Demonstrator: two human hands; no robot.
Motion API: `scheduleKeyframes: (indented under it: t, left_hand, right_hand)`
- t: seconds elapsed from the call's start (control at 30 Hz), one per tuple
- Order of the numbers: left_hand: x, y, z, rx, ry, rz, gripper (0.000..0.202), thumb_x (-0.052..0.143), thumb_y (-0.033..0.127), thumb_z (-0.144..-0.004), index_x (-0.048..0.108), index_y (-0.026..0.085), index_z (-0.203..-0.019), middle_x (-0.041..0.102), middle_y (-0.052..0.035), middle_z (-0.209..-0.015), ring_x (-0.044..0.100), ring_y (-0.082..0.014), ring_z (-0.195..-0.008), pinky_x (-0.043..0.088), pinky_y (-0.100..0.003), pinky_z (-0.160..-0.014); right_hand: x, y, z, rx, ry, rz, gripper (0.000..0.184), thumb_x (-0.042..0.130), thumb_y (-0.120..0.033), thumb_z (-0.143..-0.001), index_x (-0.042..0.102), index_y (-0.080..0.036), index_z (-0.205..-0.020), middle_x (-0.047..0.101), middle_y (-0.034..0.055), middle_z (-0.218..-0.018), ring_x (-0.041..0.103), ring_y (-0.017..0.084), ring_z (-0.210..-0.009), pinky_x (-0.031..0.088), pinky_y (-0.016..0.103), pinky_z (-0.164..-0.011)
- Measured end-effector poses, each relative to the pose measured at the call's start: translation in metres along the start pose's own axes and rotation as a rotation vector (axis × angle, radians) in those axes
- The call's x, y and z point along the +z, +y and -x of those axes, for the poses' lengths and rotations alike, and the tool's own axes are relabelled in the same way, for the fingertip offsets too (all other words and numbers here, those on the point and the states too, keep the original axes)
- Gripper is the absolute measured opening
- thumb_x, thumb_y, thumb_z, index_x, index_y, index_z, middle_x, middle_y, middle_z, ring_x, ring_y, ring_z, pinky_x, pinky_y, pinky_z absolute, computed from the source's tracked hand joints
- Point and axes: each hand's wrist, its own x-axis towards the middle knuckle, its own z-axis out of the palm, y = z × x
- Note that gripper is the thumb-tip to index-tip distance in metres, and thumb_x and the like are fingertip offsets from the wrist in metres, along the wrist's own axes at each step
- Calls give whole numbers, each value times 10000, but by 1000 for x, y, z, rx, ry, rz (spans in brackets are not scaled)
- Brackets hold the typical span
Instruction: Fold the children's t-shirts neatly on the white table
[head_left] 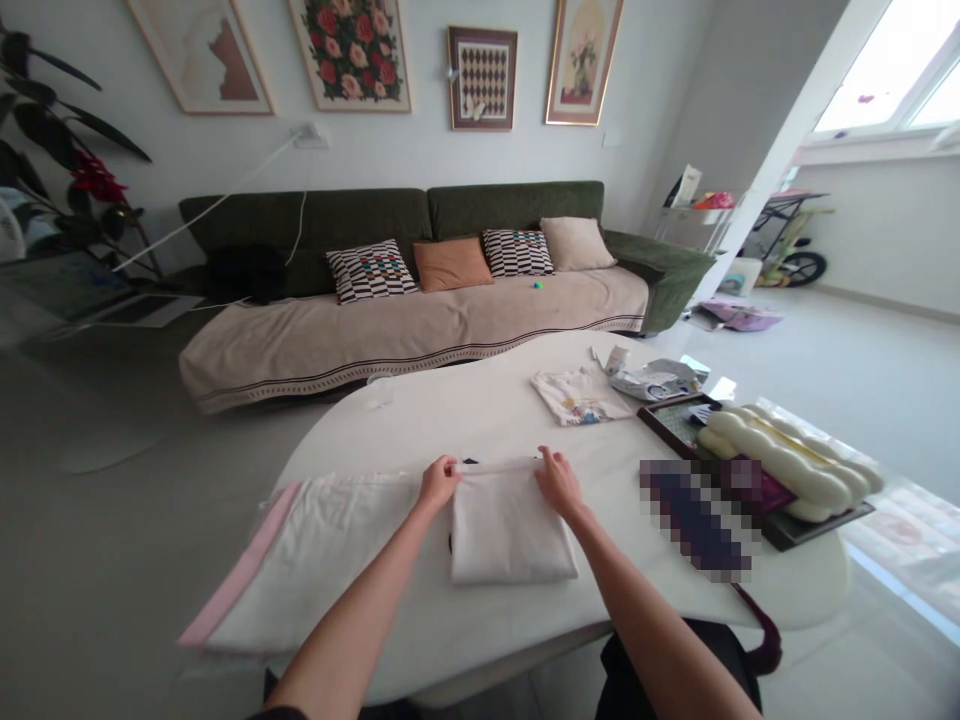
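The left hand (pixel 439 482) has its fingers drawn together, pinching the far left corner of the folded cloth (pixel 512 535). The right hand (pixel 557 485) touches the far right corner, 1 finger raised; whether it pinches there, I cannot tell. The cloth lies flat on the table (pixel 450 410), reaching from the 2 hands toward the wearer, beside a pink-edged fabric (pixel 330 530).

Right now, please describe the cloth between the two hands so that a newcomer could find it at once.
Find the white table before the green sofa. On its near side, the left hand and right hand touch the far corners of a folded pale cloth. Unlike the pink-banded cloth to its left, this one looks plain.
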Motion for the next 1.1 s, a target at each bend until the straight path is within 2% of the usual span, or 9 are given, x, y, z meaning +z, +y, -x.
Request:
scheduleKeyframes:
  t: [0.07, 0.13, 0.23, 0.3, 0.53, 0.73, 0.83, 1.0, 1.1]
  left_hand:
    - [8, -2, 9, 34, 103, -51, 412, 537, 103, -704, 518, 131, -1115, 538, -123, -1129, 470, -234, -1096, 338, -404, -950]
    - [17, -5, 22, 171, 158, -150, 440, 458, 149, -782, 436, 139, -1222, 412, -136, -1284, 321, -222, -1235, 247, -403, -1023]
    - [30, -11, 42, 484, 41, -454, 483, 408, 303, -845, 363, 169, -1307, 273, -108, -1402, 170, -236, -1309, 191, -428, -1050]
    - [38, -17, 51, 565, -76, -645, 547, 424, 418, -833, 331, 222, -1335, 202, -75, -1443, 108, -286, -1320, 176, -492, -1036]
    - [47, -27, 57, 539, -81, -797, 607, 426, 465, -823, 251, 267, -1370, 130, -68, -1465, 61, -332, -1316, 138, -555, -1013]
    - [37, 1, 57, 444, -210, -864, 632, 480, 473, -781, 322, 238, -1345, 190, -108, -1446, 68, -355, -1313, 74, -591, -1000]
    - [35, 9, 70, 459, -239, -867, 604, 470, 463, -790, 333, 253, -1339, 185, -101, -1448, 72, -354, -1313, 76, -607, -990]
    - [45, -15, 104, 574, -177, -828, 544, 373, 425, -854, 261, 279, -1366, 159, -78, -1457, 113, -295, -1321, 177, -527, -1015]
    - [51, -27, 110, 572, -145, -836, 528, 379, 409, -856, 267, 304, -1361, 172, -50, -1456, 136, -289, -1318, 172, -506, -1029]
  right_hand:
    - [10, -6, 12, -24, 35, 43, 477, 358, -145, -807, 384, -135, -1284, 344, 163, -1360, 317, 254, -1237, 295, 402, -944]
    - [20, -9, 23, -112, 24, 101, 483, 331, -165, -832, 358, -184, -1313, 215, 84, -1439, 138, 235, -1317, 193, 436, -1012]
    - [33, -7, 36, -228, -51, 202, 483, 273, -277, -879, 274, -236, -1361, 167, 7, -1456, 13, 210, -1335, 156, 460, -1029]
    - [40, -3, 40, -227, -72, 241, 512, 243, -352, -892, 182, -245, -1389, 146, 0, -1460, -14, 202, -1335, 175, 460, -1023]
    - [43, -2, 41, -197, -68, 287, 539, 248, -386, -894, 110, -253, -1398, 123, 9, -1463, -28, 206, -1335, 184, 470, -1015]
    - [20, -14, 41, -171, -204, 287, 535, 293, -359, -893, 157, -228, -1393, 122, 39, -1461, 13, 233, -1334, 187, 518, -999]
    - [14, -19, 59, -214, -182, 283, 541, 323, -350, -880, 183, -228, -1389, 81, 31, -1465, -5, 234, -1334, 156, 529, -1009]
    - [32, -11, 104, -281, -119, 242, 505, 250, -391, -896, 194, -273, -1384, 116, 6, -1460, 51, 213, -1335, 158, 493, -1027]
    - [41, -8, 113, -265, -100, 243, 494, 239, -395, -899, 217, -275, -1378, 149, 17, -1454, 87, 214, -1332, 143, 484, -1034]
